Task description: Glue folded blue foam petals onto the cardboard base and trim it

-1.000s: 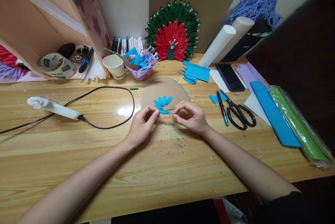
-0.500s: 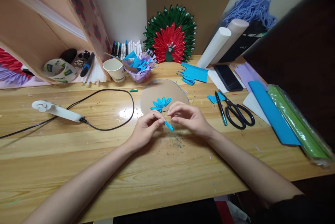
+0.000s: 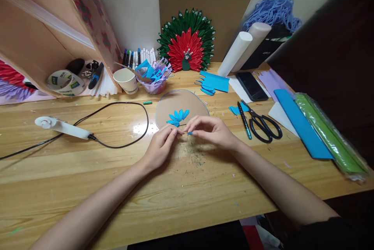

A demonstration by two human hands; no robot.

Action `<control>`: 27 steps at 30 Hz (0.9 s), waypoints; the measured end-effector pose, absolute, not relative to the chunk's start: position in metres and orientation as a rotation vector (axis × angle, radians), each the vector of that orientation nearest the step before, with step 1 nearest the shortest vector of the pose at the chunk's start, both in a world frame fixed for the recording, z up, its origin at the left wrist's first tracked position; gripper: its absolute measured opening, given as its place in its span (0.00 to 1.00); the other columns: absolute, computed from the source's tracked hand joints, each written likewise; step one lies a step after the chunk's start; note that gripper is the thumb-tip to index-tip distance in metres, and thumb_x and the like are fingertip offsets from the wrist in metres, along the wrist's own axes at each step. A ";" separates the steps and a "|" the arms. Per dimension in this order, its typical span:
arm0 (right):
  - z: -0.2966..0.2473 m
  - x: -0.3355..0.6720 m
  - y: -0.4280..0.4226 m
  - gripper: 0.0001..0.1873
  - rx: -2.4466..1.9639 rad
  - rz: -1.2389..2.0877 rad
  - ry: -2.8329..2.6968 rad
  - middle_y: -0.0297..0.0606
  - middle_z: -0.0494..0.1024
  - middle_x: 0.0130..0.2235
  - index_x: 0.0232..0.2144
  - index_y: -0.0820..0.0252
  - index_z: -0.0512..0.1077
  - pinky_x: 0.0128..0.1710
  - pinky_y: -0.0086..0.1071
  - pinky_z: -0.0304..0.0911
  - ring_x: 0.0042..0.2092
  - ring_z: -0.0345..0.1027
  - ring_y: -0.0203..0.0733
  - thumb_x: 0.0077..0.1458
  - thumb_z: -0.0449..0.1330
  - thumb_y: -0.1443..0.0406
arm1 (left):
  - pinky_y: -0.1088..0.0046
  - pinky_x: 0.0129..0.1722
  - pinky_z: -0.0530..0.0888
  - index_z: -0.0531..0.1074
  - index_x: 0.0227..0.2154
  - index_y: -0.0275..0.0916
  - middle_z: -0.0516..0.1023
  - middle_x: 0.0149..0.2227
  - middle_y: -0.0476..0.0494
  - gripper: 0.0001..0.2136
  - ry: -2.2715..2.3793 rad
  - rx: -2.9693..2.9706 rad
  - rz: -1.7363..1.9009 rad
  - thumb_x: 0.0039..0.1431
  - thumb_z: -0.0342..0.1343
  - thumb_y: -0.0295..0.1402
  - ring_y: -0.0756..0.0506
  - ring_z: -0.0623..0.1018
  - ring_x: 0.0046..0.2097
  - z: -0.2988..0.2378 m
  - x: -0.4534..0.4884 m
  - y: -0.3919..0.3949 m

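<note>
Blue paper petal point(image 3: 189, 133), mostly hidden by fingers, is pinched between the closed fingertips of the left hand point(image 3: 163, 144) and the right hand point(image 3: 214, 133), just in front of a rounded cardboard piece point(image 3: 182, 100). On the cardboard's near part, more blue petals point(image 3: 178, 117) are fanned out. Both are set on a wooden tabletop point(image 3: 175, 203). To the left, a white corded tool point(image 3: 64, 127) is laid down, with a small green cap point(image 3: 147, 102) nearer the cardboard. To the right, black-handled scissors point(image 3: 262, 126) are placed beside a dark pen point(image 3: 244, 120). Behind, a green-and-red peacock ornament point(image 3: 187, 43) is propped upright, with a paper cup point(image 3: 125, 82) and a bowl of paper scraps point(image 3: 156, 86) placed to its left.
</note>
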State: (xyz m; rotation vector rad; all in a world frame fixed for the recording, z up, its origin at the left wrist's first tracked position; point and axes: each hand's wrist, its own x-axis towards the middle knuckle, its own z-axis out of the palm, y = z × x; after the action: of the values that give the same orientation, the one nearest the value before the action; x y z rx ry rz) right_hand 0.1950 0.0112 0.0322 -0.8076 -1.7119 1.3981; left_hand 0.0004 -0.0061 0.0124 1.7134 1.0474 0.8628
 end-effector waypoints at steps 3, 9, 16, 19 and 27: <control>0.029 0.202 0.019 0.05 -0.985 1.425 -1.579 0.36 0.76 0.32 0.30 0.61 0.72 0.34 0.31 0.67 0.34 0.70 0.35 0.48 0.62 0.65 | 0.72 0.42 0.64 0.69 0.32 0.38 0.71 0.34 0.45 0.12 1.181 1.792 0.951 0.63 0.42 0.33 0.47 0.70 0.39 0.014 -0.002 -0.007; 0.015 0.222 0.040 0.09 -1.205 1.343 -1.497 0.38 0.76 0.32 0.32 0.62 0.73 0.31 0.30 0.67 0.32 0.70 0.35 0.48 0.62 0.62 | 0.71 0.41 0.64 0.68 0.33 0.39 0.71 0.35 0.45 0.12 1.233 1.802 0.932 0.63 0.40 0.32 0.46 0.70 0.40 0.012 -0.004 -0.005; 0.011 0.219 0.061 0.10 -1.299 1.386 -1.677 0.40 0.76 0.33 0.32 0.63 0.74 0.34 0.31 0.64 0.32 0.69 0.36 0.48 0.61 0.61 | 0.73 0.39 0.66 0.69 0.32 0.39 0.69 0.37 0.45 0.09 1.245 1.830 0.893 0.62 0.44 0.31 0.48 0.70 0.39 0.015 -0.003 -0.006; 0.010 0.215 0.067 0.09 -1.313 1.405 -1.765 0.39 0.76 0.30 0.30 0.63 0.73 0.31 0.30 0.62 0.30 0.68 0.35 0.47 0.61 0.62 | 0.75 0.35 0.66 0.69 0.32 0.39 0.67 0.38 0.45 0.08 1.229 1.827 0.873 0.61 0.45 0.30 0.49 0.70 0.38 0.016 -0.002 -0.007; 0.011 0.213 0.076 0.09 -1.382 1.488 -1.735 0.35 0.72 0.25 0.28 0.64 0.69 0.25 0.27 0.59 0.25 0.64 0.32 0.46 0.62 0.63 | 0.74 0.35 0.67 0.69 0.31 0.38 0.67 0.37 0.45 0.07 1.204 1.818 0.873 0.59 0.45 0.28 0.49 0.69 0.39 0.012 -0.002 -0.006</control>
State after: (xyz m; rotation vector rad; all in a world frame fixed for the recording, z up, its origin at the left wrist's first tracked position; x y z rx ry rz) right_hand 0.2129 0.0764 0.0113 -1.3822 -1.7349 1.4884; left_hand -0.0023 -0.0058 0.0120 1.8181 1.2044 0.8732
